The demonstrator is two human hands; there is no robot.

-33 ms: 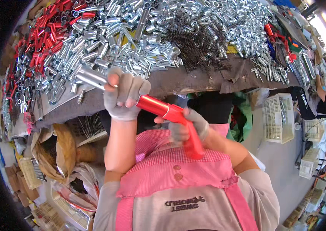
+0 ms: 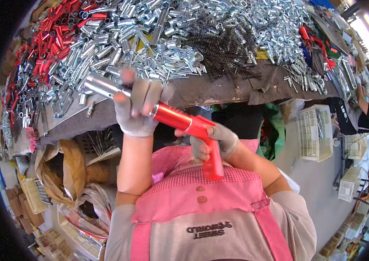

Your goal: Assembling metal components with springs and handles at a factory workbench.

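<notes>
The person at the bench has a red and silver tool [image 2: 173, 118] slung aslant between both hands, just in front of the table edge and above the pink apron [image 2: 162, 209]; the left hand [image 2: 139, 106], in a grey glove, is curled loosely round the middle of it, one finger lifted off; the right hand [image 2: 215, 141], gloved too, is closed round the bend where the red barrel meets the handle, which hangs down toward the apron; the silver tube end points up and left, near the loose metal; whether tube and barrel are joined I can't fairly tell, since the left hand covers that spot.

Beyond lies a heap of silver tubes [image 2: 106, 50], with red parts [image 2: 58, 41] to its left and dark springs [image 2: 223, 52] to its right; a white crate [image 2: 303, 143] stands off to the right, near a green bag [image 2: 276, 145].
</notes>
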